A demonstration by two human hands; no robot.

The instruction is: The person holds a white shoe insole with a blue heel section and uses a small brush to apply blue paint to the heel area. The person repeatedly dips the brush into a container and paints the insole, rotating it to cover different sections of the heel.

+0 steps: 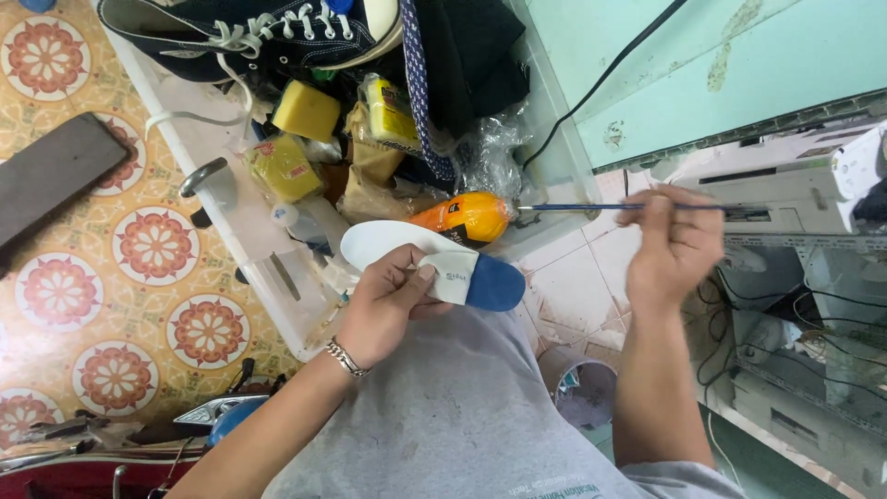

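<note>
1. Left: left hand (388,310) clamped on white insole (416,254), over lap.
2. Right hand (676,245) pinches thin blue brush (628,207).
3. Clear bin (277,277) holds black sneaker (249,32), yellow sponges (305,111), orange bottle (467,217).

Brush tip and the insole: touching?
Apart. The head view shows the brush in the right hand, tip by the orange bottle, clear of the insole held by the left hand.

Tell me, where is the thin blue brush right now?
In the head view, the thin blue brush is held level in the right hand, right of centre, its tip beside the orange bottle.
</note>
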